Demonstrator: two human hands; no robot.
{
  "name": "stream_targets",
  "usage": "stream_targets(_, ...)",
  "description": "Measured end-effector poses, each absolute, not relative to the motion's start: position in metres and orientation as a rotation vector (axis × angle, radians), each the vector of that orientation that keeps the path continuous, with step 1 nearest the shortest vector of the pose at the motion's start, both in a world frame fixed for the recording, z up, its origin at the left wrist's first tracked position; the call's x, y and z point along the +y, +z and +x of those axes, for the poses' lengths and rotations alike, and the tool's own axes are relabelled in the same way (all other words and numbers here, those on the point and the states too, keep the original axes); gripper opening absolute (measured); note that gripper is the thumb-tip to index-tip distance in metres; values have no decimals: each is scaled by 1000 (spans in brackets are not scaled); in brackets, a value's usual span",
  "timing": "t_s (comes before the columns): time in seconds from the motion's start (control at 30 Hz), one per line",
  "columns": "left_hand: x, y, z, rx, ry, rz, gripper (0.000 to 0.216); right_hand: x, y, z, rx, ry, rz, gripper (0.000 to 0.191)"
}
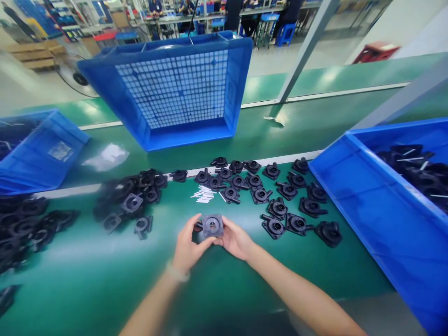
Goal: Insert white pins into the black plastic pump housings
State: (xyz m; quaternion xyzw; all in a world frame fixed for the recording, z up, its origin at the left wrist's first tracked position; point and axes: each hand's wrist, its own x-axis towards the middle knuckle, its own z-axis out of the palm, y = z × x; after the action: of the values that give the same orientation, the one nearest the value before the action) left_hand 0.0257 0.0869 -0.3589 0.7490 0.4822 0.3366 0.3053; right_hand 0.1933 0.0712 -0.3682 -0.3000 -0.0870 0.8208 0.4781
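the left hand (187,249) and the right hand (235,239) are both closed on one black square part (212,226), with a round opening in its middle. the fingers of each hand press its sides, and the part is lifted a little over the green table (105,284), between the two hands.

just behind the grip lies a small heap of white pins (204,194). to the right of the grip, near it, many black housings (287,205) lie in loose rows, each one apart from the next. to the left of the grip there is a pile of black parts (135,198), some of them touching or on top of each other, and more far to the left a second dark pile (24,228), which is blurred.

well to the right stands a blue bin (367,205) with dark parts inside. far to the left is another blue bin (42,154). behind the grip, farther away, a blue crate (175,88) with a grid bottom stands tilted on its side. beside it on the left lies a clear plastic bag (107,156).
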Motion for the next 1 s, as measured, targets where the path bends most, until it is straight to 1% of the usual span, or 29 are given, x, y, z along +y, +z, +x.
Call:
stream_targets(0.07,87,-359,25,1257,860,1991,64,72,-368,194,-200,2006,-735,28)
stream_targets(0.27,88,-357,27,1194,784,2017,63,71,-368,195,-180,2006,-774,27)
stream_targets(0.43,88,-354,27,1198,799,2030,60,70,-367,193,-154,2001,-776,23)
stream_targets(0.7,88,-351,29,1186,838,2021,57,70,-369,193,-174,1992,-765,22)
stream_targets(1.0,86,-353,29,1199,824,2010,58,70,-368,193,-155,1989,-792,23)
